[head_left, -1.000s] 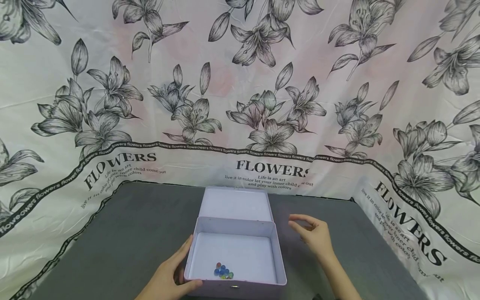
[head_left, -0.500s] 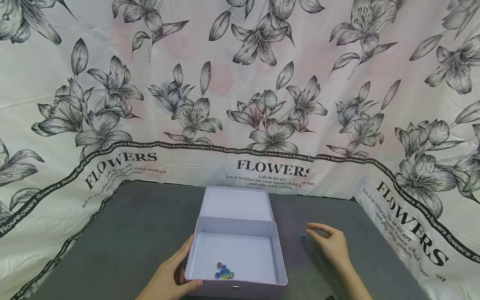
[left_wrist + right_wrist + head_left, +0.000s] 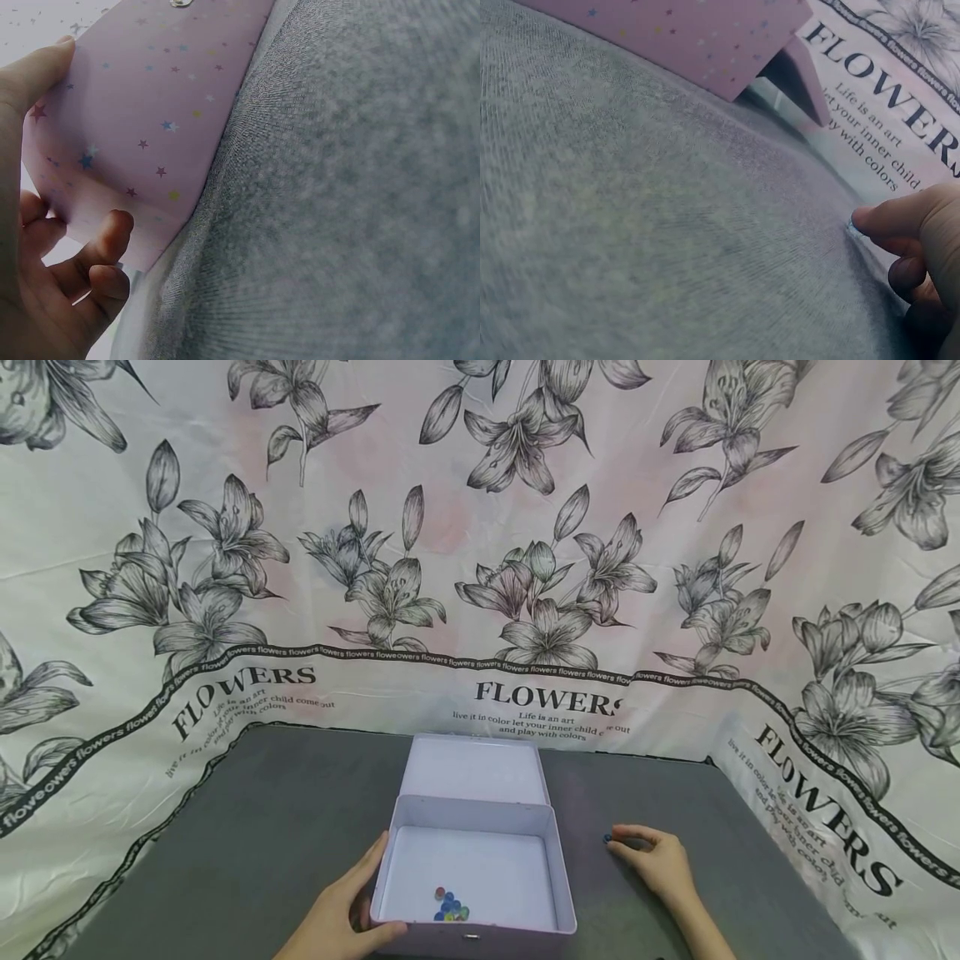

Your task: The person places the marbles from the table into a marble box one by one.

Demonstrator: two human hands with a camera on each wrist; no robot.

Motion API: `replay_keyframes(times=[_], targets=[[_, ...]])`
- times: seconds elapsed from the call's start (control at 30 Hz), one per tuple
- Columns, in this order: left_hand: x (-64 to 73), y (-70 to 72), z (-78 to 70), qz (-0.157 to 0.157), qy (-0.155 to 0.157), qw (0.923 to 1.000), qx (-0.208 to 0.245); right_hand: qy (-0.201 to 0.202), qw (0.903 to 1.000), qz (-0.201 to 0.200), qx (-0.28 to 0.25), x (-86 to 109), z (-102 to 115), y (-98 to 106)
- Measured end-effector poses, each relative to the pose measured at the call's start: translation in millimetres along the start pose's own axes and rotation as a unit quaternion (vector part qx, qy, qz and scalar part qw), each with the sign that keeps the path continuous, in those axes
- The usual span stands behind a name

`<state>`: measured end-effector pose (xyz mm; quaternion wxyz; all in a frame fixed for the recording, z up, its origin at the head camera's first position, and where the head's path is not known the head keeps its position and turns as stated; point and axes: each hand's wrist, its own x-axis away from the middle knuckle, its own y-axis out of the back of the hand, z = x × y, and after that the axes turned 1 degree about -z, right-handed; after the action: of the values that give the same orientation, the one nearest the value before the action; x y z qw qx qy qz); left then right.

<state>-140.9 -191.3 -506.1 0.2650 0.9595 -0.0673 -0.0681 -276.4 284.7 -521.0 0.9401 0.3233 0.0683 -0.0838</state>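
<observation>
A lilac metal box (image 3: 474, 810) with coloured stars on its outside stands with its lid (image 3: 474, 768) folded back. Several glass marbles (image 3: 452, 907), mostly blue, lie near its front left inside. My left hand (image 3: 341, 897) grips the box's front left corner, thumb on the front and fingers along the left side; the left wrist view shows that thumb (image 3: 45, 67) against the starred wall. To the right of the box, my right hand (image 3: 660, 864) pinches a blue marble (image 3: 607, 839) at the tabletop between thumb and index fingertip. Only a sliver of that marble (image 3: 852, 224) shows in the right wrist view.
A grey cloth-covered table (image 3: 300, 810) extends on both sides of the box. White fabric (image 3: 540, 610) printed with flowers and lettering hangs behind and along the sides. A small dark object is cut off at the bottom edge near the right forearm.
My right hand moved right, away from the box, then lowered its fingertips onto the blue marble on the table. The left hand and box stayed in place.
</observation>
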Motion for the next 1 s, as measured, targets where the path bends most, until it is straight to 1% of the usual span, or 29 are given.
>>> replay_keyframes(times=[0.17, 0.3, 0.4, 0.73, 0.87, 1.0], targets=[[0.4, -0.8, 1.0, 0.002, -0.005, 0.9999, 0.014, 0.020, 0.9996, 0.004, 0.020, -0.2, -1.4, -2.0], [0.5, -1.5, 0.1, 0.001, -0.004, 0.9999, 0.016, 0.044, 0.9986, -0.002, 0.030, -1.2, -1.1, -3.4], [0.2, -1.8, -0.8, 0.003, -0.001, 0.9999, 0.016, 0.055, 0.9979, -0.010, 0.033, -1.6, -2.3, -4.7], [0.2, -1.0, -0.9, 0.009, -0.003, 0.9998, 0.016, 0.048, 0.9985, -0.015, 0.019, -0.7, -4.8, -6.5], [0.1, -0.7, -0.8, 0.004, 0.000, 1.0000, 0.007, 0.036, 0.9992, -0.015, 0.005, 0.3, -1.5, -4.3], [0.3, -0.2, -0.9, 0.002, 0.005, 1.0000, 0.002, 0.032, 0.9992, -0.026, -0.004, 3.2, 4.8, -0.5]])
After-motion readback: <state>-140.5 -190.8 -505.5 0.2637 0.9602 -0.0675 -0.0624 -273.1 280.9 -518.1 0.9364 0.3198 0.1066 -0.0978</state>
